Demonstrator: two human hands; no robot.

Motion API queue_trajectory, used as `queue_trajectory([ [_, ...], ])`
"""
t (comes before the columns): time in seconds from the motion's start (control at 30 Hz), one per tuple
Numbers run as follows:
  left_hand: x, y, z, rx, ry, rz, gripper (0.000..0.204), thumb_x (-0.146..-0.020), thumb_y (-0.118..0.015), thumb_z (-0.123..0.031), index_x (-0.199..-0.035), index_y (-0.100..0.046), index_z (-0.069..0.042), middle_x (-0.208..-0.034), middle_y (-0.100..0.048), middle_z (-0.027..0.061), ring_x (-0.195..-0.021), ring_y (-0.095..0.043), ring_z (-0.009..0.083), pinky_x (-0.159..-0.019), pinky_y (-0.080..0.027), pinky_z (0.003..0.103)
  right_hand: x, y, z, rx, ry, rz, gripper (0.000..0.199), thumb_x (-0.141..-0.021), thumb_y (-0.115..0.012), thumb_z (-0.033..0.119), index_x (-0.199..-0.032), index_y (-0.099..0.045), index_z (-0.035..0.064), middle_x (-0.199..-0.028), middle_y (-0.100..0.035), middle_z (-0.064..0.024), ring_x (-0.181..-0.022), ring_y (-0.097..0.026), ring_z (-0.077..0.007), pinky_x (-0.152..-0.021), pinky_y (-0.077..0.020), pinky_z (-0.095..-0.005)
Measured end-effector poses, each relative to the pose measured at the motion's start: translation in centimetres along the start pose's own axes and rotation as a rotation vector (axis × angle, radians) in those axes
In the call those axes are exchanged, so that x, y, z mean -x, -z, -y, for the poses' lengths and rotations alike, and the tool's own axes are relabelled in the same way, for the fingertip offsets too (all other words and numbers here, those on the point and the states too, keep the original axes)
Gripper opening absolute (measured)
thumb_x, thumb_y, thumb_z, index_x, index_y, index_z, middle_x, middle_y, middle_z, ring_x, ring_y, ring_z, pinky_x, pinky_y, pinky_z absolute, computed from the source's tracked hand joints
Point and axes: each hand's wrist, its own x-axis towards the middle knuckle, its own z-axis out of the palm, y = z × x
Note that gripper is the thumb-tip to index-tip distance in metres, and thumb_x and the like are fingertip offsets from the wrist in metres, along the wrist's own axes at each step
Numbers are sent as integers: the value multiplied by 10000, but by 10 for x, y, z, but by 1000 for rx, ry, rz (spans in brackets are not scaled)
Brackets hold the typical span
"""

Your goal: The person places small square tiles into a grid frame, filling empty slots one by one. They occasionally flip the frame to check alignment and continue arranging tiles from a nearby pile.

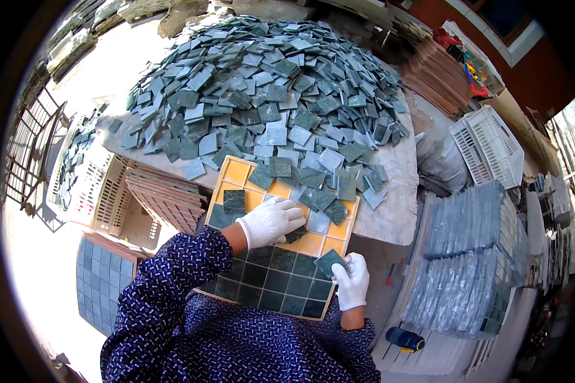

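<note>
A shallow orange tray (pixel 236 171) with a square grid lies tilted against the table's near edge. Its lower rows hold dark green square stone tiles (pixel 254 275) laid edge to edge, while loose tiles overlap its upper part. My left hand (pixel 269 223), in a white glove, reaches over the middle of the tray. Its fingers bend down onto a dark tile (pixel 296 234) lying askew; the thumb is hidden. My right hand (pixel 352 281), also gloved, pinches a green stone tile (pixel 330 262) between thumb and fingers above the tray's right edge.
A big heap of loose green tiles (pixel 262 96) covers the table (pixel 390 220). Stacked brown trays (pixel 166 198) and a white crate (pixel 112 191) stand left. To the right are wrapped tile stacks (pixel 460 262), another white crate (pixel 489 147) and a dark blue bottle (pixel 404 339).
</note>
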Motion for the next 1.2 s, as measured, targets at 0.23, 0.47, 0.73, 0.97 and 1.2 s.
queue_trajectory([
  [0.23,25,32,-1,17,282,-281,547,-652,-770,-195,-1142,-565,-64,-1126,-567,99,-1061,-533,315,-918,-447,415,-14,-14,0,122,7,92,226,-849,-630,44,-1047,-524,27,-827,-577,-30,-607,-543,-68,-534,-462,-210],
  [0.47,85,11,-30,-155,512,-344,621,-645,-796,-217,-1205,-561,-84,-1256,-520,108,-1218,-437,328,-1019,-374,449,-58,-62,-12,532,471,170,235,-846,-659,131,-1064,-615,56,-924,-687,-133,-845,-668,-301,-754,-518,-370],
  [0.73,78,-28,-34,48,519,-413,332,-731,-719,-142,-1036,-636,-38,-964,-571,81,-941,-539,282,-823,-467,389,-50,-76,-10,892,642,234,229,-806,-694,208,-1013,-632,130,-1060,-581,-84,-881,-624,-322,-756,-512,-412],
  [0.97,68,-15,-55,-2,389,-351,528,-740,-701,-166,-1232,-559,-35,-1314,-517,116,-1248,-468,295,-1039,-379,419,-49,-65,6,791,557,408,326,-816,-681,131,-1128,-618,60,-1019,-614,-135,-948,-620,-304,-822,-503,-400],
  [1.2,70,-49,-65,57,356,-192,635,-813,-663,-332,-1347,-487,-38,-1428,-453,138,-1351,-392,280,-1135,-237,504,-76,-104,18,976,688,300,302,-831,-656,171,-1109,-604,65,-1097,-609,-158,-994,-611,-334,-848,-499,-426],
])
